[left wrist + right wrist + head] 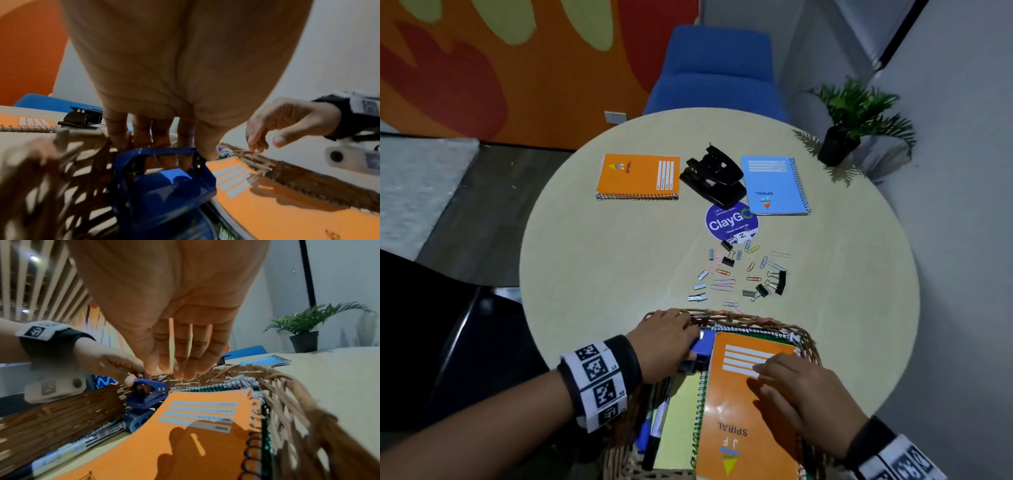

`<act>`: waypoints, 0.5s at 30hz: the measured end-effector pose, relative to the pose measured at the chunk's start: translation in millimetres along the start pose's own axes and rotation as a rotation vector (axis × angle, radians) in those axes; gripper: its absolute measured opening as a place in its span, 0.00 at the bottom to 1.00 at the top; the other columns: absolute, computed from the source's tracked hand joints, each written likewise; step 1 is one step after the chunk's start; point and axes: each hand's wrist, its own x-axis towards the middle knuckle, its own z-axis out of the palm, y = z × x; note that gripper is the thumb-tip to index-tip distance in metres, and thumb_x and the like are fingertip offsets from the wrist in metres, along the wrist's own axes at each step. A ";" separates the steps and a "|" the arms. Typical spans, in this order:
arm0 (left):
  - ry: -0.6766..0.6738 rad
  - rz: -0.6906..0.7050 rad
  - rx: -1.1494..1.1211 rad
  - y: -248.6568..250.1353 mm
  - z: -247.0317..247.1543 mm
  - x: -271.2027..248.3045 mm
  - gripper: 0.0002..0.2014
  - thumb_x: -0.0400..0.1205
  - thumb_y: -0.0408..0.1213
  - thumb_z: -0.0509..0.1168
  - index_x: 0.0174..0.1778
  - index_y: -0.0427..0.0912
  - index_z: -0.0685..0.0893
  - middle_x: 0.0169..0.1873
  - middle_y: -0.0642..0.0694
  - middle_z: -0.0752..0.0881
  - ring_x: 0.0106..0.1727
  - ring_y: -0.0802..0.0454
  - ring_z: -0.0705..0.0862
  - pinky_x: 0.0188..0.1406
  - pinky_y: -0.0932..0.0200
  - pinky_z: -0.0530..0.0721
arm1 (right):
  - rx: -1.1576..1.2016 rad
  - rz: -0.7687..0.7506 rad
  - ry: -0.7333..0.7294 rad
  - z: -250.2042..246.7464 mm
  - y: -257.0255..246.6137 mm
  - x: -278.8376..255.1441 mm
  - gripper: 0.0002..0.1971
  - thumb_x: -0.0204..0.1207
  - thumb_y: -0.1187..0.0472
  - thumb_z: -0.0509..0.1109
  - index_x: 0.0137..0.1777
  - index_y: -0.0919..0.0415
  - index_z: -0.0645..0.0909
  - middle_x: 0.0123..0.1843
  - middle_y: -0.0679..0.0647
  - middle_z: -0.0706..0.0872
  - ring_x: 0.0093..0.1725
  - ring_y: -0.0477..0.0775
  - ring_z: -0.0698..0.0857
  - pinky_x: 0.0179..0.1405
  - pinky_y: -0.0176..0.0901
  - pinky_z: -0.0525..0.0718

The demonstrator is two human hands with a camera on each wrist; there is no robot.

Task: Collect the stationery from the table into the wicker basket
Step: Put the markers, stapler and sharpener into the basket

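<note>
The wicker basket [739, 320] stands at the table's near edge. It holds an orange spiral notebook [739, 418] on top of a green one, a yellow pad [678, 421] and pens [654, 435]. My left hand [664, 339] reaches into the far left corner, fingers and thumb curled round the handle of a blue hole punch [164, 186]. My right hand [787, 387] hovers over the orange notebook [185, 443] with relaxed fingers and holds nothing. On the table lie another orange notebook [638, 176], a black hole punch [714, 176], a blue notebook [774, 186] and scattered clips [739, 274].
A round purple ClayGo sticker [731, 222] sits on the round table [592, 260] behind the clips. A blue chair [715, 68] stands beyond the far edge, a potted plant [852, 130] at the back right. A dark seat [465, 342] is at my left.
</note>
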 end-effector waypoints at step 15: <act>0.404 -0.149 -0.309 -59.5 -81.0 4.6 0.16 0.85 0.48 0.62 0.65 0.47 0.84 0.56 0.46 0.86 0.56 0.48 0.85 0.57 0.52 0.82 | -0.006 0.246 -0.065 -42.3 110.0 117.5 0.13 0.77 0.61 0.68 0.60 0.53 0.82 0.59 0.54 0.86 0.53 0.56 0.84 0.54 0.50 0.82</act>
